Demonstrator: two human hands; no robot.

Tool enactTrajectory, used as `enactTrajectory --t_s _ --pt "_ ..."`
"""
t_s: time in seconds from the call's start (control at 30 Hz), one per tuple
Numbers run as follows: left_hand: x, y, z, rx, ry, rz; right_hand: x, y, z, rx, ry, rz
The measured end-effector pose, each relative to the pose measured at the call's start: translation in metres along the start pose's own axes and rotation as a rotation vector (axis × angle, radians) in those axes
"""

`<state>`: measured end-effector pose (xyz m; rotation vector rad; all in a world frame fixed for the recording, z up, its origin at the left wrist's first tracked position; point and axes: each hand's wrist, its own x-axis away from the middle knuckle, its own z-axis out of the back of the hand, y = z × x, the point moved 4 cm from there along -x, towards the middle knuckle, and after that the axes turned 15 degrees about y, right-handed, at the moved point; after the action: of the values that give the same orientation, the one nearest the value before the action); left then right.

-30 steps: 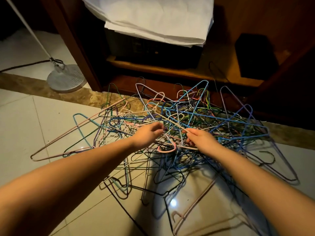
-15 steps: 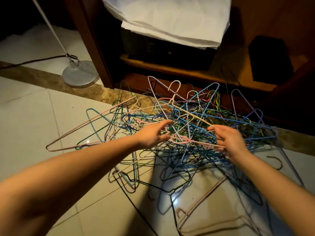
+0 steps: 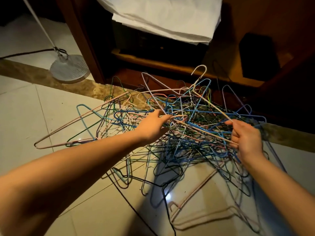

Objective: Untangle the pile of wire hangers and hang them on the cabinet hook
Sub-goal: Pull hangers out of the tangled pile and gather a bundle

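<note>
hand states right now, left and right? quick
Left hand: closed, pinching wires in the pile; which hanger cannot be told.
Right hand: closed, holding the pale hanger raised above the pile.

Left hand fingertips buried among wires of hanger pile. Right hand motion-blurred; exact wires gripped unclear. White cloth, lamp pole cut by top edge. Dark object under cloth unidentifiable.

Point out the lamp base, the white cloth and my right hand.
lamp base (image 3: pixel 69 68), head view, top of the round disc.
white cloth (image 3: pixel 167 16), head view, middle of the fabric.
right hand (image 3: pixel 246 138), head view, back of the hand.
</note>
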<state>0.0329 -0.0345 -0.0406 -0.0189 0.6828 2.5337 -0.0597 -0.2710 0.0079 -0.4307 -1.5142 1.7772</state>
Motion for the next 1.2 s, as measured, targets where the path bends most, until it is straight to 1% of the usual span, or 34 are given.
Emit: enactTrajectory --t_s 0.1,0.3,0.33,0.37,0.43,0.47,0.53,0.6,0.67,0.7,0.77,0.83,0.9,0.97,1.03,1.07,1.2 --pt "0.0 0.004 0.001 0.007 0.008 -0.005 0.005 -0.007 0.008 0.003 0.006 0.029" --pt "-0.012 0.013 0.005 0.154 0.05 0.171 0.014 -0.005 0.034 -0.084 0.041 -0.053" --pt "-0.011 0.013 0.004 0.254 0.038 0.247 0.016 -0.005 0.038 -0.106 0.044 -0.062" --pt "-0.01 0.012 0.003 0.418 0.009 0.357 0.018 -0.004 0.042 -0.122 0.041 -0.066" --pt "-0.006 0.011 0.0 0.815 -0.059 0.593 0.026 -0.007 0.045 -0.121 0.019 -0.058" --pt "-0.004 0.011 0.001 0.98 -0.083 0.684 0.03 -0.009 0.044 -0.113 0.004 -0.043" --pt "0.001 0.015 0.004 1.243 -0.138 0.813 0.041 -0.013 0.04 -0.093 -0.016 0.0" --pt "0.006 0.015 0.007 1.364 -0.187 0.867 0.054 -0.015 0.032 -0.085 -0.035 0.043" --pt "0.01 0.012 0.01 1.314 -0.237 0.833 0.066 -0.015 0.024 -0.08 -0.066 0.093" --pt "0.012 0.011 0.013 1.216 -0.257 0.777 0.072 -0.014 0.02 -0.076 -0.081 0.118" --pt "0.013 0.012 0.02 0.933 -0.264 0.606 0.08 -0.004 0.015 -0.053 -0.107 0.161" --pt "0.01 0.015 0.028 0.659 -0.2 0.416 0.091 0.004 0.013 0.007 -0.12 0.231" --pt "0.005 0.017 0.032 0.417 -0.113 0.232 0.099 0.007 0.012 0.007 -0.135 0.265" --pt "0.001 0.016 0.031 0.256 -0.076 0.136 0.104 0.006 0.012 -0.041 -0.143 0.264" --pt "-0.002 0.015 0.028 0.2 -0.047 0.141 0.107 0.004 0.012 -0.083 -0.16 0.247" --pt "-0.004 0.014 0.027 0.206 -0.02 0.177 0.109 0.005 0.011 -0.097 -0.168 0.246" --pt "-0.007 0.006 0.03 0.423 0.101 0.45 0.12 0.013 -0.002 -0.049 -0.277 0.305"
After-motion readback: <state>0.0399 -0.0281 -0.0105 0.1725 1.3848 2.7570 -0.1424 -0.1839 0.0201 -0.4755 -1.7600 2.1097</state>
